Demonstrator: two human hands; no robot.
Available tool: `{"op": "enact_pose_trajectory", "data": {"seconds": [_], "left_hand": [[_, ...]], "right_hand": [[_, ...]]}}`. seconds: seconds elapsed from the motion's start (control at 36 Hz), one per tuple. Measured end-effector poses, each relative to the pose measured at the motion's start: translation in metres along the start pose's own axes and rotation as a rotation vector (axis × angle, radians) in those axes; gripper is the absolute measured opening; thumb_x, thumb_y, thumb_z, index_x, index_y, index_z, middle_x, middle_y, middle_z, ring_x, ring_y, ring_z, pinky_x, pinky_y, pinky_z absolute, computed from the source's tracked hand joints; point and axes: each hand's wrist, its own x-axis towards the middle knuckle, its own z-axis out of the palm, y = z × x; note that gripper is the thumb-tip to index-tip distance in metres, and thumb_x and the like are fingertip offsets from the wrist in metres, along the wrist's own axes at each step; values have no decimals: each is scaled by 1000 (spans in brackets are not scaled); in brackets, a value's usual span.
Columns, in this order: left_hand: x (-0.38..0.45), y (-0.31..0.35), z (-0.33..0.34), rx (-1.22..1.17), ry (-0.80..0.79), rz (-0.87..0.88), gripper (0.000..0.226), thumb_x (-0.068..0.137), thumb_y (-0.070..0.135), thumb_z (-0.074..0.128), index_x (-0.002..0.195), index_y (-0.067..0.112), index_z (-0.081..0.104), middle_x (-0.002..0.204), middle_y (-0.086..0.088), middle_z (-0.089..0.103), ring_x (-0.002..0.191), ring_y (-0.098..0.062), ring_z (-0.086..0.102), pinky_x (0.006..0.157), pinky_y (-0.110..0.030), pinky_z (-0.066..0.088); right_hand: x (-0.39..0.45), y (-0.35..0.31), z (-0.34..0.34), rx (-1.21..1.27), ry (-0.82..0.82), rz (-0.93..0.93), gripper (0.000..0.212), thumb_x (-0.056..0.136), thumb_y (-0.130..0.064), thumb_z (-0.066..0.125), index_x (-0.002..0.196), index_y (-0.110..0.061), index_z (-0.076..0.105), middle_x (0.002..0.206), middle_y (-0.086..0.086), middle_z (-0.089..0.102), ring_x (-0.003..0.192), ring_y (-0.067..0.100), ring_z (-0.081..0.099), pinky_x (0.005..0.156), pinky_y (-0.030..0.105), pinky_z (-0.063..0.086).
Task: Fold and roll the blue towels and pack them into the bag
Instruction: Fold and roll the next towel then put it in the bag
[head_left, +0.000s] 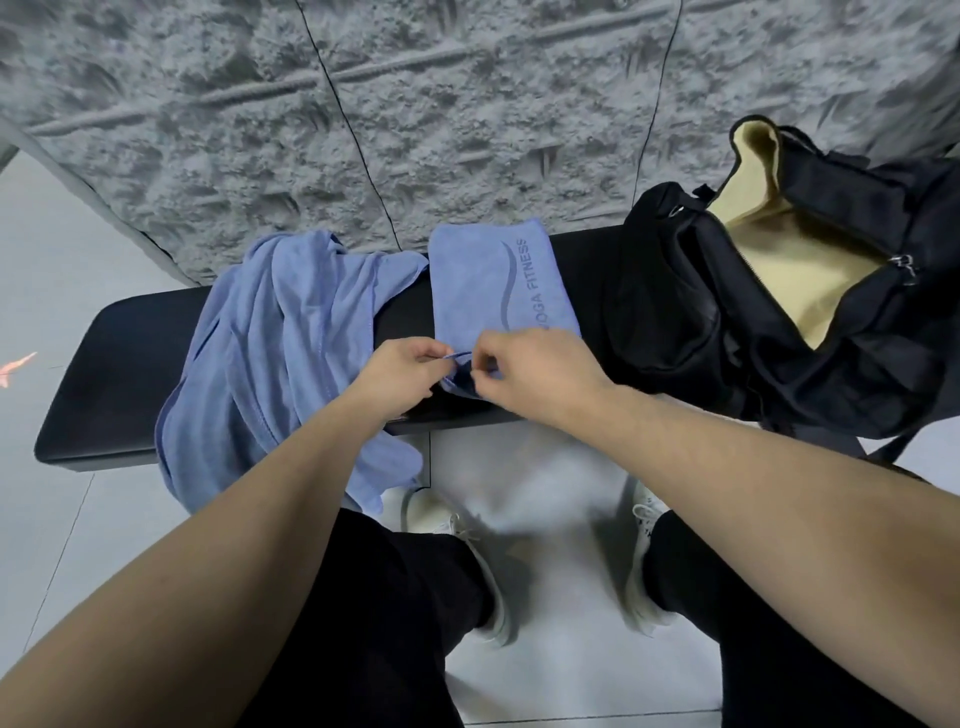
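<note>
A folded blue towel (493, 280) printed "YOGA FITNESS" lies flat on the black bench (114, 374), in the middle. My left hand (402, 371) and my right hand (524, 369) both pinch its near edge, which is curled up a little between the fingers. A second blue towel (270, 358) lies crumpled to the left and hangs over the bench's front edge. The black bag (670, 291) sits on the right end of the bench, unzipped, showing its tan lining (800, 260).
A rough grey textured wall (415, 104) rises right behind the bench. Pale floor tiles (52, 249) surround it. My knees in black trousers and white shoes (457, 561) are below the bench's front edge.
</note>
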Motion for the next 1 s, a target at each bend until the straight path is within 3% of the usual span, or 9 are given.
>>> {"op": "enact_pose_trajectory", "data": {"seconds": [0.14,0.31,0.42,0.53,0.64,0.75,0.81,0.89,1.0], "left_hand": [[-4,5,1,-46,14,23,9,94,18,61,89,22,67,88,5,68,84,-8,60,76,-26,54],[-7,9,5,-79,13,34,8,93,16,62,86,20,65,92,-2,67,83,-10,60,75,-24,54],[-8,10,5,-63,-21,35,9,93,14,63,86,20,65,83,1,68,78,-10,62,82,-28,55],[-8,8,4,-4,-26,37,13,92,12,61,86,21,66,77,3,66,75,-10,60,81,-31,54],[-10,7,0,82,-50,58,17,91,7,56,86,19,67,67,9,61,54,4,51,58,-8,40],[-12,5,0,159,-83,61,13,91,10,57,92,16,69,66,8,55,46,1,45,47,-9,33],[-12,5,0,206,-92,74,12,92,14,57,94,18,68,74,7,53,51,-1,46,51,-11,33],[-11,5,2,258,-85,109,11,93,15,57,94,23,64,96,5,55,67,-3,50,60,-14,35],[-10,3,5,299,-55,159,16,93,15,53,92,27,65,101,13,53,81,-7,55,70,-14,38]], "right_hand": [[0,1,16,109,-207,207,26,93,-42,50,93,-28,72,88,-5,69,88,19,62,67,29,47],[13,4,28,410,-234,400,32,86,-54,62,67,-27,64,72,-8,66,77,16,63,70,32,50],[14,-2,34,515,-307,404,9,87,-34,67,90,-28,72,89,-5,69,83,15,62,74,27,50],[9,-6,35,599,-248,345,5,84,-24,68,88,-26,71,76,-12,63,66,8,54,67,25,45],[-3,-8,23,390,-331,105,21,89,-23,62,107,-31,71,66,-22,47,63,0,47,65,20,38],[-10,-3,14,287,-349,25,27,93,-27,59,117,-35,68,67,-26,44,80,2,46,64,13,35],[-13,1,12,295,-311,62,28,93,-28,58,119,-34,67,71,-25,50,81,2,46,60,7,29],[-17,3,9,300,-310,98,32,94,-26,56,124,-31,65,96,-19,65,84,0,45,57,4,26],[-17,4,2,254,-233,147,26,92,-32,56,116,-35,67,84,-17,61,89,9,58,65,19,39]]}}
